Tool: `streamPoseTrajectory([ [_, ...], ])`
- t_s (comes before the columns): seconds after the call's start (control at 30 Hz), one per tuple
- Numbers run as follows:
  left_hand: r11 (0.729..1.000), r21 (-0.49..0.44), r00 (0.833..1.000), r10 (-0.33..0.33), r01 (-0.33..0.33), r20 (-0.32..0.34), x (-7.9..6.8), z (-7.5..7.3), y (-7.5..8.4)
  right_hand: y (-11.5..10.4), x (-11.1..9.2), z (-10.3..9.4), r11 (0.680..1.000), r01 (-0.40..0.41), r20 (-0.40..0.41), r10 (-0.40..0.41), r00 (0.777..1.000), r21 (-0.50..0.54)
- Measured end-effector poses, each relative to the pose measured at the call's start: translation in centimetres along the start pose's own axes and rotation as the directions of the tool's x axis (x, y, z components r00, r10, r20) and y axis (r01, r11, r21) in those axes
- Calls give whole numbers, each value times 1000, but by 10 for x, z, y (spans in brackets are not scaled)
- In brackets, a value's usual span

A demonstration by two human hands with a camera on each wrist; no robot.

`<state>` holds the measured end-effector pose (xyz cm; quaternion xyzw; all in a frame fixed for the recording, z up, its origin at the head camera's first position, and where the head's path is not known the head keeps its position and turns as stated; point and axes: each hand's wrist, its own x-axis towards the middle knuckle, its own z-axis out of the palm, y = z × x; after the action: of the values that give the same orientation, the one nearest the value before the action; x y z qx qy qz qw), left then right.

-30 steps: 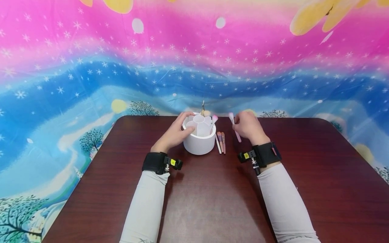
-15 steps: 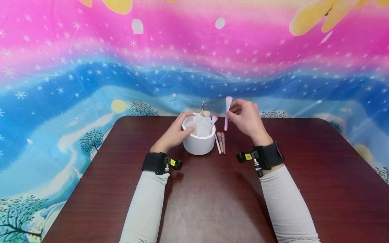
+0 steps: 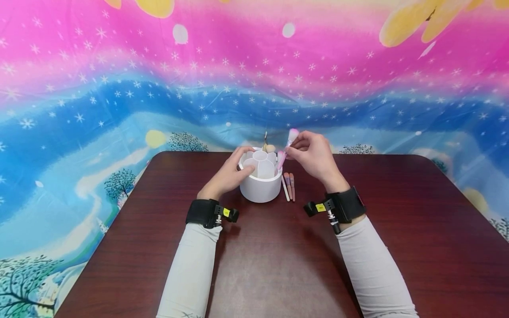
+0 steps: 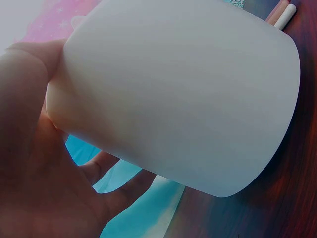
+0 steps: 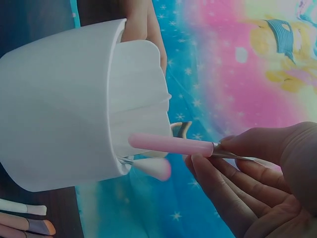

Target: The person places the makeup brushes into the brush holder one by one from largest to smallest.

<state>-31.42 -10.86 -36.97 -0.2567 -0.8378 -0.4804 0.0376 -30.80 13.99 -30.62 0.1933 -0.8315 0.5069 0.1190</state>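
Note:
A white round brush holder (image 3: 260,190) with petal-shaped compartments stands on the table. My left hand (image 3: 226,177) grips its left side, thumb over the rim; in the left wrist view its wall (image 4: 178,94) fills most of the picture. My right hand (image 3: 317,155) pinches a makeup brush (image 5: 171,145) near the ferrule, white-and-pink bristles up. The pink handle's end points down at the holder's right compartments; whether it is inside I cannot tell. Another makeup brush with pink-tipped white bristles (image 5: 152,168) sticks out of the holder just beside it.
Right of the holder lie a white-handled brush (image 3: 286,189) and two pinkish brushes (image 3: 291,187) on the dark wooden table (image 3: 262,265). A gold-coloured thing (image 3: 265,140) and a beige rounded tip (image 3: 270,148) rise at the holder's back. A patterned cloth (image 3: 254,66) hangs behind.
My right hand has lifted the pink makeup brush from near the tabletop, then moved it left to the holder's right rim. The left hand and the holder have stayed put.

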Motion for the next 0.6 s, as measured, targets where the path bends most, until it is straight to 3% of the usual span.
streamPoseTrajectory([
  [0.13, 1000, -3, 1000, -2, 2, -1, 0, 0, 1, 1, 1, 2, 999, -10, 20, 9, 1000, 53],
  [0.33, 1000, 3, 1000, -14, 14, -5, 1, 0, 1, 1, 0, 4, 998, -28, 52, 25, 998, 52],
  [0.6, 1000, -6, 1000, -15, 15, 1, 1, 0, -1, 6, -1, 1, 994, -42, 37, 46, 998, -103],
])
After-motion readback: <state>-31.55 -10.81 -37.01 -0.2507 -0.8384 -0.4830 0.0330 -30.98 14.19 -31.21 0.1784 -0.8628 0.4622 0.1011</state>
